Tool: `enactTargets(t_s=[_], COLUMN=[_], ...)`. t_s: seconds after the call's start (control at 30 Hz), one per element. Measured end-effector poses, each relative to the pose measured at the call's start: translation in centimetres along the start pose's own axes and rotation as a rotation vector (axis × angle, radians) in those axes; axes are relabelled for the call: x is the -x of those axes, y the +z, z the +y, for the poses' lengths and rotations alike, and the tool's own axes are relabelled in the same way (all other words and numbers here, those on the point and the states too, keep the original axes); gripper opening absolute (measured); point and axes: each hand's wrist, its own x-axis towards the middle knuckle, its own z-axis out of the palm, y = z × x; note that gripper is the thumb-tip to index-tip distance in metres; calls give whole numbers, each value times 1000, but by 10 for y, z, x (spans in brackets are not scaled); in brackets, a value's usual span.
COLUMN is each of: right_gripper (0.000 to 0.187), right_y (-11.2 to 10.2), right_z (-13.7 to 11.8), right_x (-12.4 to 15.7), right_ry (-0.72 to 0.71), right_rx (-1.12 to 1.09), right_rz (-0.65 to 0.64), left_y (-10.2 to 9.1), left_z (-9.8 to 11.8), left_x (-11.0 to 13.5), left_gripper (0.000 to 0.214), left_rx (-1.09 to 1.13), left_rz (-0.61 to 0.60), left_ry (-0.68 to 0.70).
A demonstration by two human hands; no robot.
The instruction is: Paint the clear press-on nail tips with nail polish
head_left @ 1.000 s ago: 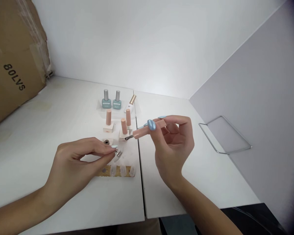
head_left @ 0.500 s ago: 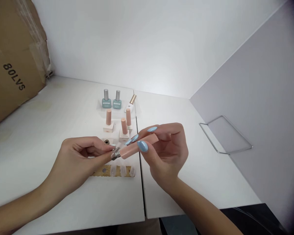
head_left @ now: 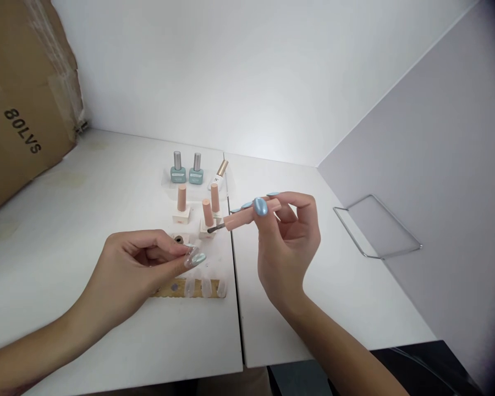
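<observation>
My left hand (head_left: 134, 275) pinches a clear false nail (head_left: 191, 256) between thumb and fingertips. My right hand (head_left: 286, 247) grips the pink cap of a nail polish brush (head_left: 241, 218), its dark bristles pointing left. The bristles are apart from the false nail, above and to its right. Behind my left fingers an uncapped polish bottle (head_left: 179, 240) is partly hidden, its dark mouth showing. Below my left hand lies a wooden strip (head_left: 160, 289) carrying several clear false nails (head_left: 207, 286); its left end is covered by the hand.
Pink-capped bottles (head_left: 182, 199) stand beyond my hands. Behind them a clear tray (head_left: 167, 179) holds two teal bottles (head_left: 177, 174) and a tilted white bottle (head_left: 218, 179) with a gold cap. A cardboard box (head_left: 28, 110) is at left, a metal wire frame (head_left: 377, 226) at right. A seam (head_left: 236, 286) divides the tabletop.
My right hand has lifted the brush up and to the right, away from the false nail. The bristles now show clearly. My left hand has stayed in place.
</observation>
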Motion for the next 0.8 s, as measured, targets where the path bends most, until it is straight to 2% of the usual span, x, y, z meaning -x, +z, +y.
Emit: enactTargets(t_s=[0.13, 0.33, 0.73, 0.8], right_gripper=[18, 18, 22, 22], right_y=[1, 2, -1, -2], right_z=[0, 4, 3, 4], right_x=[4, 13, 3, 2], right_ry=[-85, -75, 171, 175], right_rx=[-113, -114, -3, -3], right_rz=[-67, -139, 7, 30], left_y=[-1, 1, -1, -3], left_z=[3, 3, -2, -3], left_x=[-2, -4, 0, 0], left_gripper=[15, 17, 19, 18], left_rx=[27, 23, 53, 68], left_rz=[0, -8, -16, -21], left_ry=[-12, -25, -34, -38])
